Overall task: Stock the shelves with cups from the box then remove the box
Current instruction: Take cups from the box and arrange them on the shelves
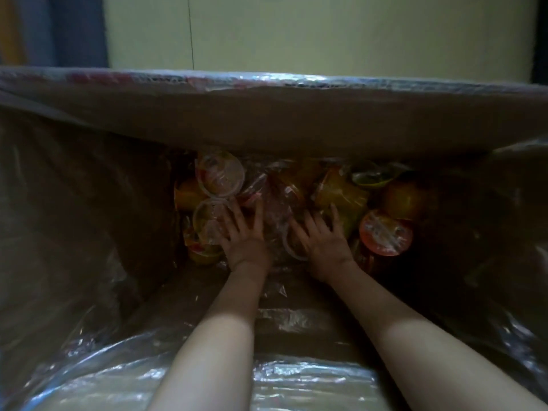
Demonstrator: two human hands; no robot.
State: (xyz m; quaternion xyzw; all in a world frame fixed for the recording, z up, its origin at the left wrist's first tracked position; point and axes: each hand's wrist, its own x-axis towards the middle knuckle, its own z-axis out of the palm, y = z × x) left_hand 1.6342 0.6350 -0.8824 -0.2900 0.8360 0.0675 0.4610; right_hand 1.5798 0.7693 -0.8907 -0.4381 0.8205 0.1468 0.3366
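**2 bare hands reach into a deep box of cups**

The view looks straight down into a tall cardboard box [267,120], dim inside. Crinkled plastic film [296,378] covers its near edge and trails down the side walls. At the bottom lies a loose pile of cups [341,197], yellow and orange. They are tipped at all angles, some on their sides and some with round lids facing up.

2 bare forearms come in from the lower edge and reach down to the pile. The left hand [243,232] lies palm down with its fingers spread and straight. Its fingertips touch a clear-lidded cup [207,221] at the left of the pile. The right hand [321,238] is also palm down with fingers apart and fairly straight, resting on the cups near the middle. It grips nothing that can be seen.

The 2 hands are near each other but not touching, with wrapped cups between them. An orange-lidded cup [385,232] sits just right of the right hand. Beyond the far rim of the box stands a pale wall [326,34].
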